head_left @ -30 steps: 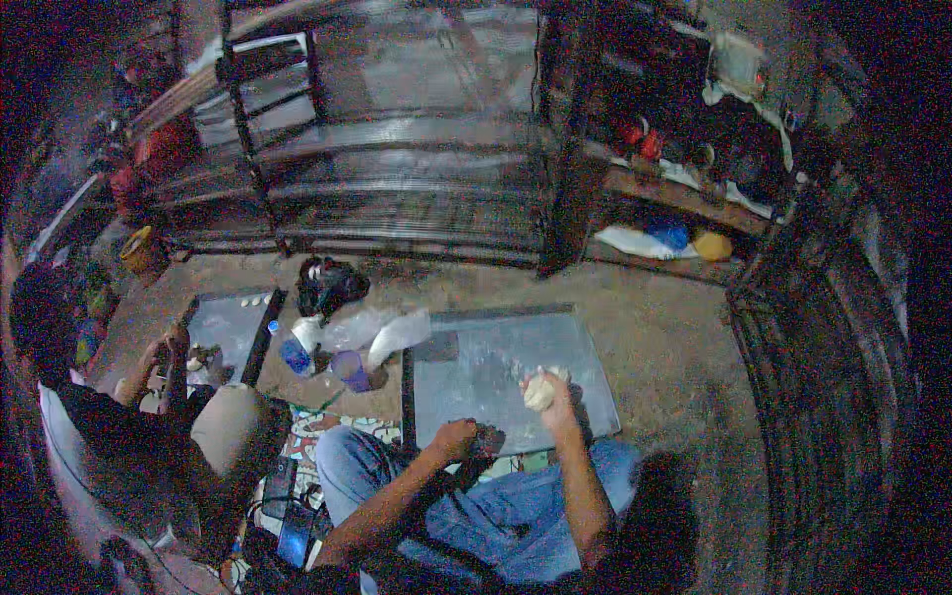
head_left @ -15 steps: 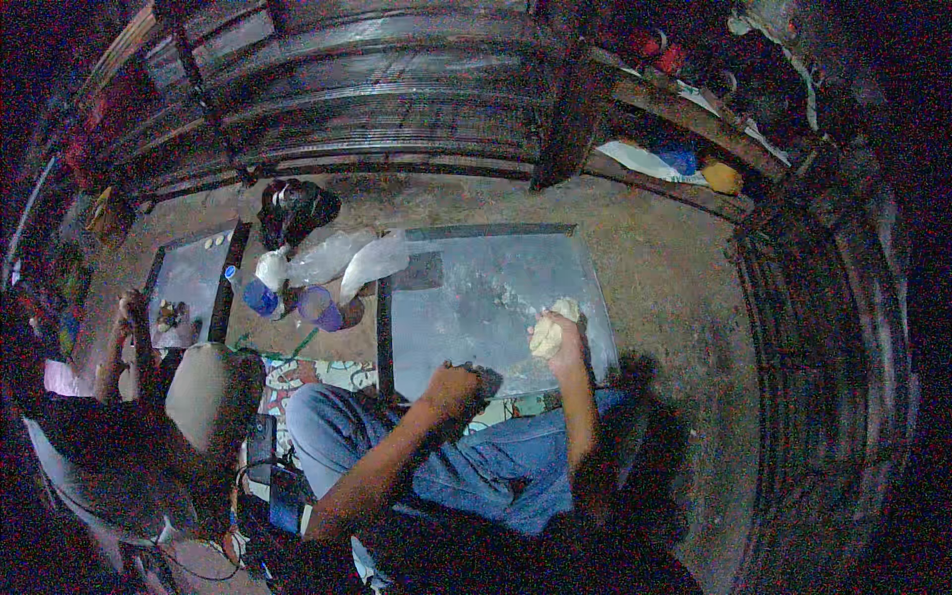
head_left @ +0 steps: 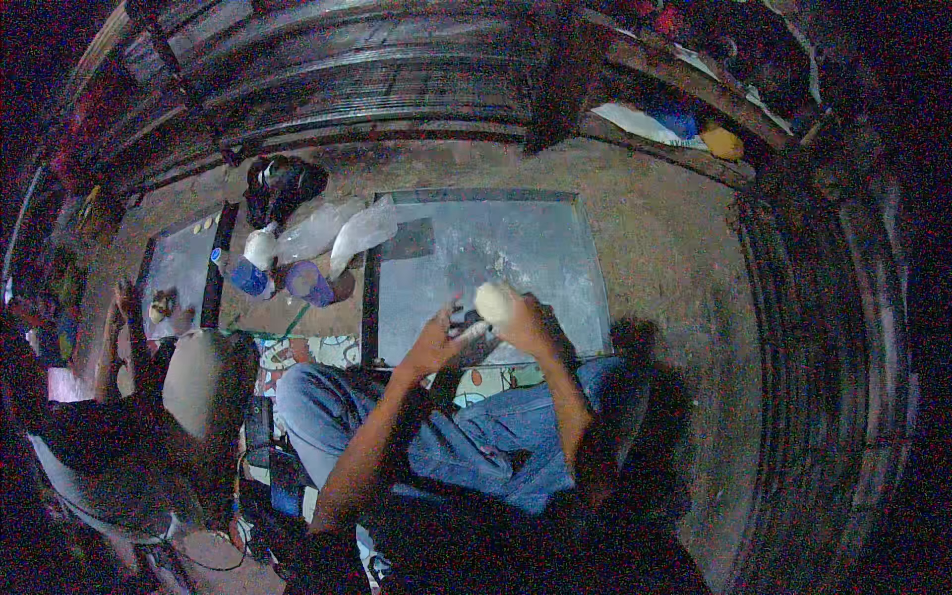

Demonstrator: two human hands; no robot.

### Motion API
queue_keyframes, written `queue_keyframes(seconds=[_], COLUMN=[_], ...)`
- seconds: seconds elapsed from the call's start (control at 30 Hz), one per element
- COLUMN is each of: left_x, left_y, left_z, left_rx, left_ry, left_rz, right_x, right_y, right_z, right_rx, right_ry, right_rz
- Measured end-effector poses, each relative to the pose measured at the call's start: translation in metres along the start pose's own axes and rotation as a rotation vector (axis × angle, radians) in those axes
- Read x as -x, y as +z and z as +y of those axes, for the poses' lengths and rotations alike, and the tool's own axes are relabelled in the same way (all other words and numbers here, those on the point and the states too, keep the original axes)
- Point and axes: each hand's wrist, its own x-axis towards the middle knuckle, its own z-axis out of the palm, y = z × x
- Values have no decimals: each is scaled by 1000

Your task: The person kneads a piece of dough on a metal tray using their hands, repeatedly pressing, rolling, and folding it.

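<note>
A pale lump of dough [head_left: 493,302] is gripped in my right hand [head_left: 529,327], above the near half of a grey tray [head_left: 426,213] dusted with white powder. Close by on its left, my left hand [head_left: 438,342] is open, fingers apart and pointing toward the dough. Nothing shows in that hand. The fingertips of my right hand are partly hidden behind the dough.
Left of the tray lie clear plastic bags [head_left: 319,230], a purple cup [head_left: 309,285], a blue container [head_left: 248,279] and a black bag [head_left: 283,188]. A co-worker sits at left by a second tray [head_left: 183,253] with small dough pieces. A wooden shelf [head_left: 684,154] stands far right.
My right hand has brought the dough leftward toward the tray's middle, near my left hand. My left hand has gone from closed to open fingers. The view has shifted slightly.
</note>
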Motion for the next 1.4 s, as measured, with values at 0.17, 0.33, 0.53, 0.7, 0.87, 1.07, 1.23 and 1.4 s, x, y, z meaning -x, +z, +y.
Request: queue_keyframes(seconds=[0.17, 0.33, 0.53, 0.7, 0.87, 1.07, 1.23, 1.4], left_x=[-6, -9, -9, -9, -9, -12, -18, -13], left_y=[-5, -15, -22, -34, -28, -23, -22, -18], left_z=[24, 27, 39, 46, 42, 32, 22, 30], left_rx=[29, 71, 103, 133, 265, 165, 239, 338], left_ry=[-15, -14, 65, 75, 32, 6, -38, -76], left_rz=[-74, -31, 125, 262, 224, 60, 41, 93], right_x=[-1, -10, -20, -32, -35, -53, -69, -56], right_y=[32, 41, 26, 12, 48, 95, 100, 65], right_z=[-8, -2, 9, 36, 34, 44, 60, 41], right_rx=[95, -256, -594, -1272, -1497, -1092, -739, -486], right_ry=[-167, -254, -437, -55, -109, 362, 373, 100], right_rz=[-106, -107, 219, 143, -108, 223, 441, 466])
